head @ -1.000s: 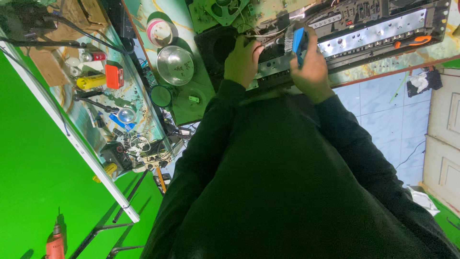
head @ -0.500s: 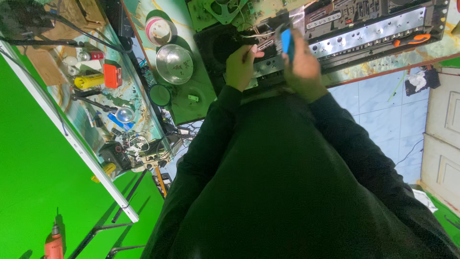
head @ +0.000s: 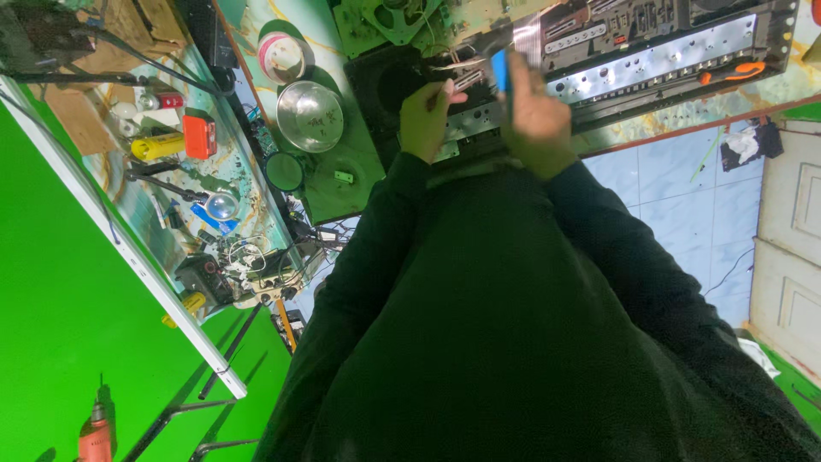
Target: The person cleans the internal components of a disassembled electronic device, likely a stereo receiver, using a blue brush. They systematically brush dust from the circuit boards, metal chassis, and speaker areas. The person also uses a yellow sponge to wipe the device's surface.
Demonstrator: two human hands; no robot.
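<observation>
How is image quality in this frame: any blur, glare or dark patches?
Head view: right hand motion-blurred, left hand sharper; glare on the metal bowl and the opened device's silver strip; black sleeves show little detail.

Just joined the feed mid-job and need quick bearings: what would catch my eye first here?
Top centre, the left hand and right hand work over an opened electronics chassis, the right hand holding a blue-tipped ribbon cable. Left of them a shiny metal bowl sits on the bench. A bright green wall fills the lower left.
</observation>
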